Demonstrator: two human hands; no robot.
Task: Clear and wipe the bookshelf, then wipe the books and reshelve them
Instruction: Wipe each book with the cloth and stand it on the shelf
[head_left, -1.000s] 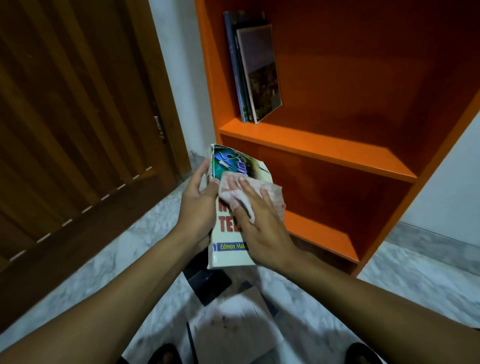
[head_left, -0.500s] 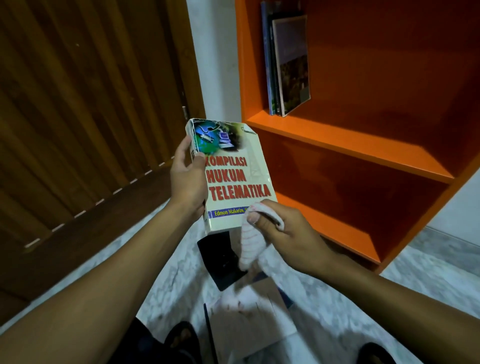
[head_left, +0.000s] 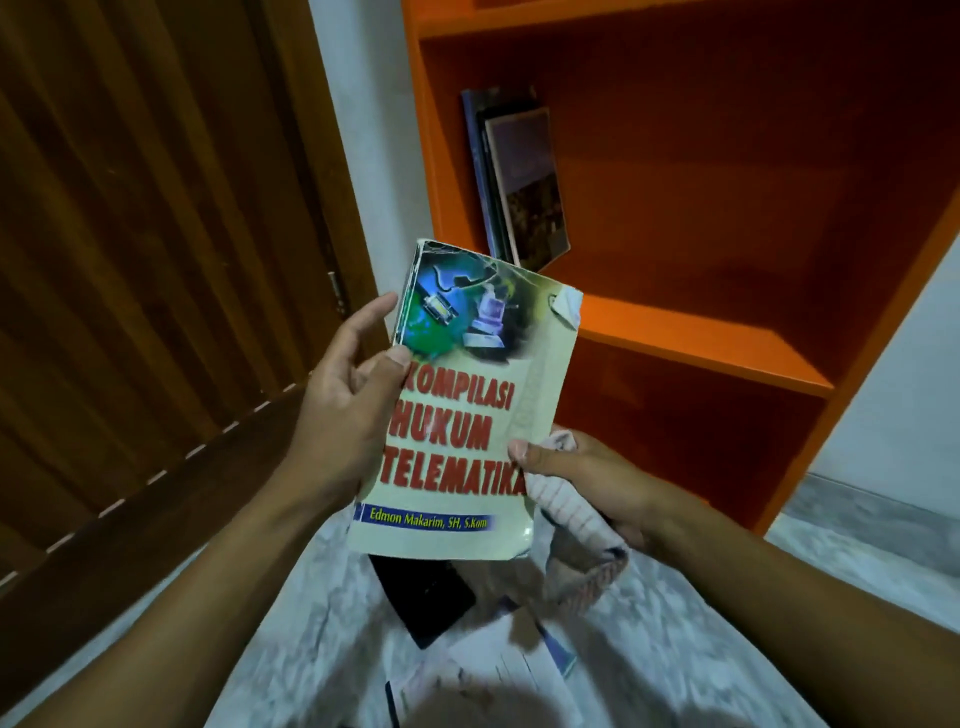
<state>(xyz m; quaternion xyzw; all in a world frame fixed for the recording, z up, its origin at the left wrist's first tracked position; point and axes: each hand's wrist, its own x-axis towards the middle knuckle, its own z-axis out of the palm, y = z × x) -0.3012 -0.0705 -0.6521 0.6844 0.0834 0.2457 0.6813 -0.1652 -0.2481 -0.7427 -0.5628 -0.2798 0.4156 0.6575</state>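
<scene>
A cream paperback (head_left: 467, 415) with red title letters and a green-blue cover picture is held upright in front of the orange bookshelf (head_left: 701, 332). My left hand (head_left: 348, 410) grips its spine edge, thumb on the cover. My right hand (head_left: 587, 478) pinches the book's right edge with the thumb while holding a pale striped cloth (head_left: 576, 535) that hangs below. Three thin books (head_left: 519, 182) lean against the left wall of the middle shelf.
A dark wooden door (head_left: 156, 260) fills the left side. On the marble floor (head_left: 675, 649) below the book lie a black book (head_left: 426, 592) and some pale books or papers (head_left: 498, 670). A white wall (head_left: 893, 395) stands to the right of the shelf.
The cloth came off the cover and now hangs from my right hand, whose thumb has moved onto the book's right edge. The book has risen toward the middle shelf.
</scene>
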